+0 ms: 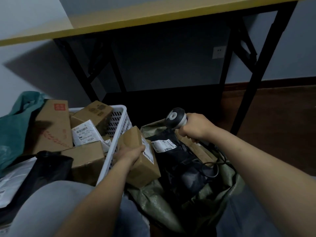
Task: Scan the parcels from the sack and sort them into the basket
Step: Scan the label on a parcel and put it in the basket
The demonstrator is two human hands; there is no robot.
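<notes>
My left hand (130, 153) grips a small brown cardboard parcel (144, 166) with a white label, held between the white basket (118, 134) and the open olive-green sack (227, 183). My right hand (196, 128) holds a grey and black handheld scanner (176, 118) above the sack, its cable trailing down into it. Inside the sack lies a black plastic parcel (181, 161) with a white label. The basket holds several cardboard boxes and a white labelled packet (85, 135).
A folding table with a yellow edge (153, 16) and black legs stands right ahead. A teal bag (15, 127) and a black bag (49, 170) lie at the left. My knees in grey trousers fill the foreground. Dark wood floor at the right.
</notes>
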